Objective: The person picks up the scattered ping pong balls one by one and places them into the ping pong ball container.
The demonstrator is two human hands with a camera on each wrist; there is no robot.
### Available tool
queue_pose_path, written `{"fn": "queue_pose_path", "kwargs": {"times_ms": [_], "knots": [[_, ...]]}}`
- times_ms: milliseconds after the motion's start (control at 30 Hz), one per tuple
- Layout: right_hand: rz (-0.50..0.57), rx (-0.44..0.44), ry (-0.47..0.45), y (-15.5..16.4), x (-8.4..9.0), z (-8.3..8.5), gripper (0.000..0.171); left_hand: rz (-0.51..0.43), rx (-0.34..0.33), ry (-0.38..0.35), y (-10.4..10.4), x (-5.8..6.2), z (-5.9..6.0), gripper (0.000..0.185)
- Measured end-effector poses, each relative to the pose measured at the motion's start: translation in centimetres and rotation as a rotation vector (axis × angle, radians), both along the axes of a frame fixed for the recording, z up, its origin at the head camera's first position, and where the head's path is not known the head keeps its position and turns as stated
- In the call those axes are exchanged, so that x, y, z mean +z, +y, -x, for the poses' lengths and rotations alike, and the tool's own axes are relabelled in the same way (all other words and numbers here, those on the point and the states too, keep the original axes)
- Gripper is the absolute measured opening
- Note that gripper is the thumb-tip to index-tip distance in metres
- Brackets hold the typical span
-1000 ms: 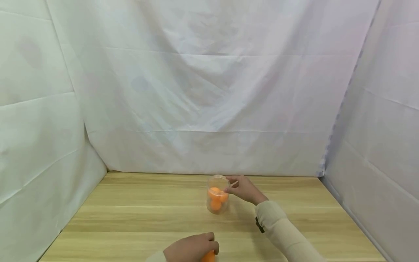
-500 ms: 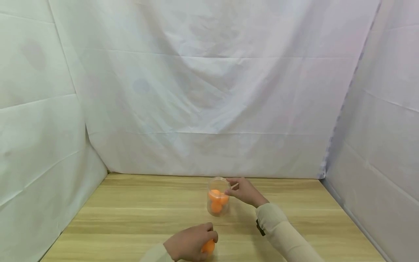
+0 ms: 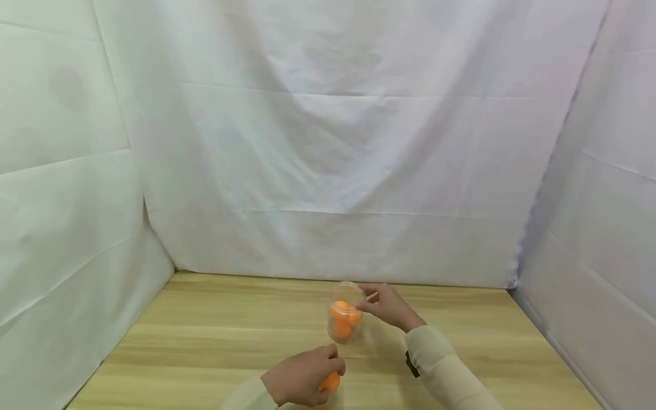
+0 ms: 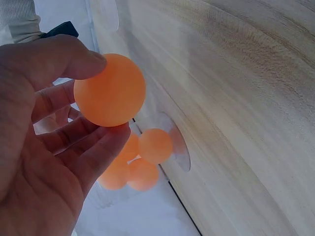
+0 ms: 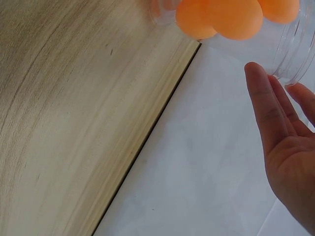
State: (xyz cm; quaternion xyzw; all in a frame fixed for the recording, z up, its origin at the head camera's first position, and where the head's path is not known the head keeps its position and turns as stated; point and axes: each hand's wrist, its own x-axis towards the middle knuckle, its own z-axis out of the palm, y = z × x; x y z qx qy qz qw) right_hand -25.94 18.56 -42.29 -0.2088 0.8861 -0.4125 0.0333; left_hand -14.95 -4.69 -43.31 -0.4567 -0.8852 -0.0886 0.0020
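Observation:
My left hand [image 3: 302,376] pinches an orange ping-pong ball [image 4: 110,90] between thumb and fingertips, low over the front of the table. Beyond it stands a clear, lidless plastic jar [image 3: 336,295], upright, with several orange balls [image 3: 342,328] piled in its lower part. At the jar's right side, my right hand [image 3: 390,307] holds the rim, thumb in front and fingers behind. The right wrist view has these fingertips [image 5: 256,71] right at the jar's clear wall near its mouth. In the left wrist view the held ball overlaps part of the filled jar.
The wood-grain table [image 3: 215,319] runs back to a white cloth backdrop [image 3: 318,171]. White cloth also hangs at the left [image 3: 61,228] and right [image 3: 599,228] sides. A dark band [image 3: 411,364] shows at my right sleeve.
My left hand has moved forward with the ball, closer to the jar. The right hand keeps its place at the rim. The head view has shifted slightly.

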Motion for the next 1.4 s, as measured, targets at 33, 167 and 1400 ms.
{"fn": "queue_pose_path", "kwargs": {"times_ms": [33,167,1400], "knots": [[-0.003,-0.002,0.001,0.0,0.0,0.0,0.05,0.003,0.003,0.001,0.0,0.0,0.0,0.032],[-0.01,-0.002,-0.002,-0.1,-0.1,0.0,0.049,0.013,0.026,-0.001,0.2,0.2,0.0,0.032],[0.0,0.007,-0.002,0.3,0.0,-0.2,0.051,-0.104,0.059,0.173,1.4,5.1,5.1,0.023]]}}
